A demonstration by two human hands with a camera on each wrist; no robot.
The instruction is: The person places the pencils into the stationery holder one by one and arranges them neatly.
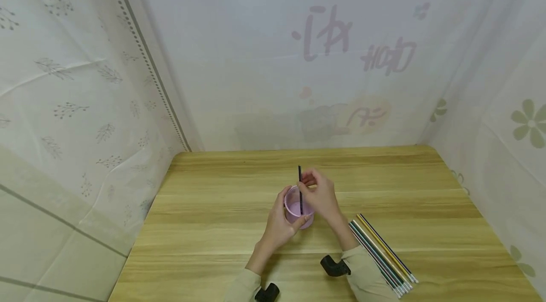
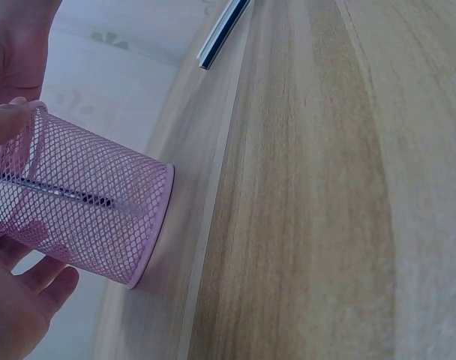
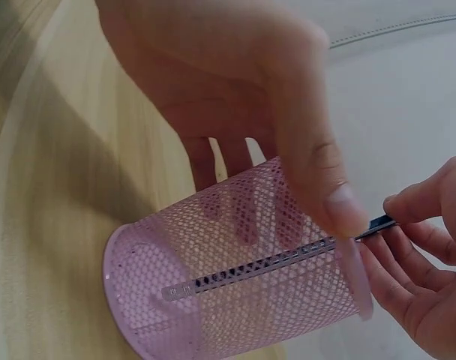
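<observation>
Thumb and fingers of the right hand (image 1: pixel 322 197) pinch a dark pencil (image 1: pixel 300 174), its lower end inside a pink mesh cup (image 2: pixel 100 169); the left hand (image 1: pixel 279 224), at eight o'clock, curls around the cup. Other pencils (image 1: pixel 386 246) lie at four o'clock on the table (image 1: pixel 213 226).

High head view, forward and down, with both wrist views close on one mesh cup (image 2: pixel 93 172)

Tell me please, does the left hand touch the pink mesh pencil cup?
Touching. The right wrist view shows it: the left hand wraps round the pink mesh pencil cup, its thumb on the rim.
</observation>
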